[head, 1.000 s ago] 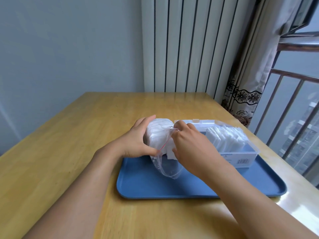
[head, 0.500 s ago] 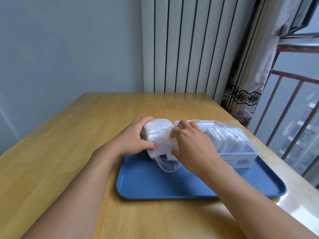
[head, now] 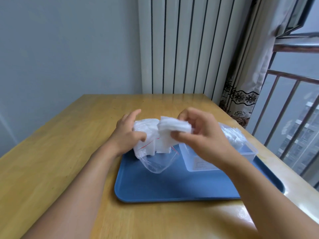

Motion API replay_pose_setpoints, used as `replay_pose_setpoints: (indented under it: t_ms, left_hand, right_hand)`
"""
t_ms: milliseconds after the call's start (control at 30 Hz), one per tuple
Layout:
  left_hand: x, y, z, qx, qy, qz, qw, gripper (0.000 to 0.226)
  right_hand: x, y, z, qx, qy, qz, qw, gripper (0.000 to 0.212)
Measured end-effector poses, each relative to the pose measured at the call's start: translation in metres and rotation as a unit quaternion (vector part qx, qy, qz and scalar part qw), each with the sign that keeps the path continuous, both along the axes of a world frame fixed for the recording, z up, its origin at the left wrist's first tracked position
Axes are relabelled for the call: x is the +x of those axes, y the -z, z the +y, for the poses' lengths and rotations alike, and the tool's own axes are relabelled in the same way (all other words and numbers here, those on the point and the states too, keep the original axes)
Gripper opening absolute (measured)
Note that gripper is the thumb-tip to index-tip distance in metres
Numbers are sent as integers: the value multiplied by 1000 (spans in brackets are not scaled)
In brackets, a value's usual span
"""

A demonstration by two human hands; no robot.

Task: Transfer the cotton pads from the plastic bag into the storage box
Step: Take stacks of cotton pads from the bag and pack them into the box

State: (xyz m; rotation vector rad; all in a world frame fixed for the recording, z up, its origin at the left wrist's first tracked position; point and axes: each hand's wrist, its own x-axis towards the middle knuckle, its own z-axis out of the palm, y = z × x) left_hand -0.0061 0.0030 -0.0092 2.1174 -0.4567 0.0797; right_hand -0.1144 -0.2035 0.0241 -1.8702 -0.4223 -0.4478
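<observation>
The right hand (head: 198,135) pinches a stack of pads (head: 172,128) above the tray (head: 172,185), just left of the box (head: 248,152). The left hand (head: 127,131) grasps the bag (head: 146,135), which holds more pads.

Soft, even daylight comes in from the window (head: 293,104) at three o'clock, leaving a pale glare patch on the table (head: 51,161) toward five o'clock and only faint shadows under the forearms. The right hand (head: 202,135) and the cotton pads (head: 174,126) it grips are smeared by motion blur. Wide-angle distortion bends the radiator (head: 181,45) and the window frame toward the edges.
</observation>
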Motion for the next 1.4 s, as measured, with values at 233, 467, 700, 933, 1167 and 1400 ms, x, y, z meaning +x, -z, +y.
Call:
replay_pose_setpoints:
  t_ms: [233,467,700,933,1167,1400]
  left_hand:
    - [-68,-27,-60,-330,113,-79,934,59]
    - [-81,-11,-83,-262,43,-207,942,37]
    - [-79,-7,-80,-162,-14,-338,927,33]
    - [-78,-8,-83,-238,-3,-267,934,36]
    - [-76,-9,-80,-160,11,-312,937,26]
    - [-72,2,-80,84,74,-390,914,23]
  right_hand:
    - [4,1,11,258,-35,143,955,32]
    - [-4,-1,20,257,-82,188,944,31]
    - [-3,0,20,154,-44,172,972,56]
    - [2,0,14,151,-118,194,962,30]
    - [11,-14,-37,64,98,171,978,24]
    - [21,-3,-59,-196,328,175,907,33]
